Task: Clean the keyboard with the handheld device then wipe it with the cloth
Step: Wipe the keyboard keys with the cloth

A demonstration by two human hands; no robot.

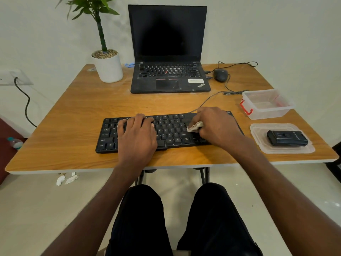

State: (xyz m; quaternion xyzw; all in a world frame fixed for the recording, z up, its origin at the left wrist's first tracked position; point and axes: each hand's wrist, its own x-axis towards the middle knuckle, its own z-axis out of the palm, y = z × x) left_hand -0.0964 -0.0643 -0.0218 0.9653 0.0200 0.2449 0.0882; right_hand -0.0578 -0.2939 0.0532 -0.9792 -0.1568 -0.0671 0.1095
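One keyboard point(168, 133), black, lies flat near the front edge of the wooden tabletop point(73, 108), roughly centred along it, long side parallel to that edge. Its cable runs from the back right toward the rear of the tabletop.

One cloth point(194, 126), small, pale, bunched up. It sits on the keys in the right half of the keyboard, touching them. The right hand point(215, 126) covers that end of the keyboard, fingers curled down and pinching the cloth; the cloth pokes out at the fingertips on the hand's left side, the rest tucked under the hand.

Left hand point(137, 134) lies flat on the left half of the keyboard, fingers straight and slightly spread, pressing on the keys, gripping nothing. The two hands are apart, with bare keys between them.

One handheld device point(287, 138), black and boxy, lies on a clear plastic lid point(258, 130) near the front right corner of the tabletop, well clear of both hands.

One clear plastic box point(265, 104) with red clasps, just behind the lid at the right edge.

One laptop point(168, 52), open, screen dark, at the middle of the rear edge. One black mouse point(220, 75) just right of it, corded. One potted plant point(107, 65) in a white pot near the rear left corner.
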